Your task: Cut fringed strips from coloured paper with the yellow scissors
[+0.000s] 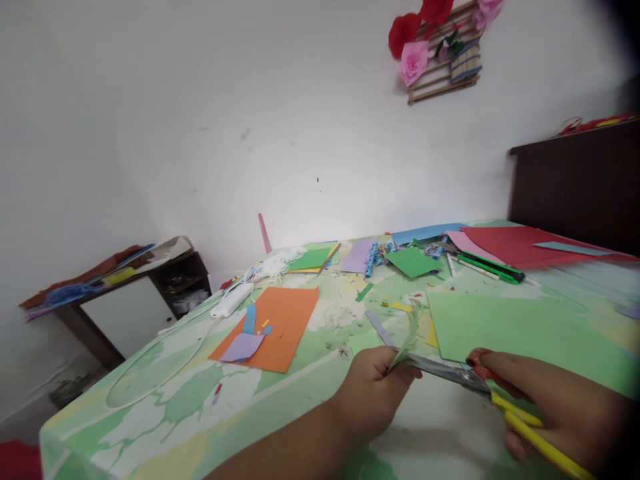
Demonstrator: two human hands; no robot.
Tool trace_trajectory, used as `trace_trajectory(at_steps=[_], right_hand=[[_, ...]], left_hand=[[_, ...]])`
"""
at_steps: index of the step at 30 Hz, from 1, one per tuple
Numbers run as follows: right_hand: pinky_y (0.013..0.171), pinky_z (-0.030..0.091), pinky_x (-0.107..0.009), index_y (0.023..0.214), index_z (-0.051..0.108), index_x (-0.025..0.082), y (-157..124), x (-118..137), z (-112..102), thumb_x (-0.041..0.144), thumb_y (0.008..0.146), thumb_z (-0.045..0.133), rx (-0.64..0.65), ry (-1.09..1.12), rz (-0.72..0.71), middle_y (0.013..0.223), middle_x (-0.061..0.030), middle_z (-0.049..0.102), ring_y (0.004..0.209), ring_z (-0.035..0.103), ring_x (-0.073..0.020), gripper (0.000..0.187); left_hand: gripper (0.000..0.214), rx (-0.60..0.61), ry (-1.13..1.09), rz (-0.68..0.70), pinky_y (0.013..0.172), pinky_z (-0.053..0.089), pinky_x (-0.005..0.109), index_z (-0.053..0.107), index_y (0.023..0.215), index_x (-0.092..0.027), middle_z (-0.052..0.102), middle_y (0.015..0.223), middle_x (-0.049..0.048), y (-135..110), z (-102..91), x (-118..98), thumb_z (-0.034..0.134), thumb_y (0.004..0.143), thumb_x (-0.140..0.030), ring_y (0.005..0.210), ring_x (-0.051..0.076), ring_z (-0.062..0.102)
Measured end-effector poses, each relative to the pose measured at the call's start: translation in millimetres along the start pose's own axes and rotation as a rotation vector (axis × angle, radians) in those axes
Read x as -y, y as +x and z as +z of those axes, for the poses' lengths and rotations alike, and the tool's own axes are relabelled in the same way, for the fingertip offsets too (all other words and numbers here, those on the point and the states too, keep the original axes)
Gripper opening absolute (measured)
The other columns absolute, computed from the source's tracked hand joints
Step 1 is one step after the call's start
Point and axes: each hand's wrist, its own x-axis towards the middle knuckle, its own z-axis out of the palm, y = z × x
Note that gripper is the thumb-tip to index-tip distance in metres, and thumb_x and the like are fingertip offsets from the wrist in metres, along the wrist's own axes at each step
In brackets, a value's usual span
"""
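Observation:
My left hand (373, 387) is closed, pinching a light green paper piece (411, 337) whose upper edge looks cut into thin strips. In my right hand (555, 407) is a pair of scissors (473, 381) with grey blades and yellow and red handles. The blades reach left to the paper at my left fingertips; whether they touch it I cannot tell. Beyond the scissors lies a large light green sheet (510, 330). A lilac paper strip (380, 327) and small yellow scraps (401, 307) lie just past my left hand.
An orange sheet (293, 320) with paper scraps lies to the left, beside a white power strip (233, 300) and its cable. Toward the wall are a dark green paper (413, 262), a red sheet (530, 245) and pens (493, 267). A low cabinet (127, 320) stands at the left.

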Motion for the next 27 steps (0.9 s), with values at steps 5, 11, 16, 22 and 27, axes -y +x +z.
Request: trace_trajectory(at_steps=[5, 11, 16, 22, 27], right_hand=[[0.08, 0.056, -0.042, 0.104, 0.064, 0.034, 0.1, 5.1, -2.7, 0.037, 0.064, 0.065, 0.102, -0.007, 0.025, 0.113, 0.0006, 0.072, 0.115, 0.06, -0.0374, 0.041], [0.067, 0.06, -0.039, 0.113, 0.064, 0.032, -1.4, 10.7, 6.7, 0.046, 0.062, 0.069, -0.253, -0.09, 0.007, 0.089, -0.0014, 0.076, 0.086, 0.071, -0.0342, 0.053], [0.066, 0.06, -0.04, 0.116, 0.064, 0.033, 0.4, 13.5, 12.1, 0.05, 0.063, 0.068, -0.291, -0.087, 0.014, 0.086, -0.0016, 0.076, 0.081, 0.072, -0.0336, 0.055], [0.066, 0.06, -0.04, 0.116, 0.064, 0.033, 1.7, 14.4, 12.8, 0.051, 0.063, 0.068, -0.298, -0.086, 0.016, 0.087, -0.0019, 0.076, 0.082, 0.072, -0.0341, 0.056], [0.067, 0.06, -0.04, 0.115, 0.064, 0.033, -0.4, 15.5, 8.6, 0.05, 0.062, 0.068, -0.295, -0.098, 0.014, 0.088, -0.002, 0.076, 0.083, 0.072, -0.0346, 0.055]], left_hand=[[0.022, 0.01, -0.045, -0.032, 0.048, 0.022, 0.027, 0.052, 0.067, -0.02, 0.035, 0.047, -0.008, 1.1, -0.1, 4.3, 0.052, 0.071, -0.042, 0.047, 0.009, 0.029], [0.018, -0.032, -0.113, -0.055, 0.049, 0.023, 0.026, 0.053, 0.067, -0.02, 0.036, 0.045, -0.0083, 1.2, 2.4, 9.9, 0.054, 0.072, -0.038, 0.046, 0.009, 0.029], [0.02, -0.077, -0.121, -0.019, 0.05, 0.023, 0.027, 0.054, 0.066, -0.02, 0.034, 0.044, -0.0087, 0.5, 3.9, 12.4, 0.056, 0.07, -0.039, 0.047, 0.009, 0.029], [0.02, -0.048, -0.203, -0.086, 0.048, 0.018, 0.027, 0.055, 0.064, -0.019, 0.033, 0.042, -0.0093, -0.2, 6.4, 9.2, 0.059, 0.067, -0.039, 0.044, 0.008, 0.024], [0.024, 0.009, -0.255, -0.123, 0.047, 0.017, 0.027, 0.055, 0.06, -0.019, 0.033, 0.039, -0.0093, 0.8, 6.4, 3.9, 0.063, 0.063, -0.042, 0.041, 0.006, 0.025]])
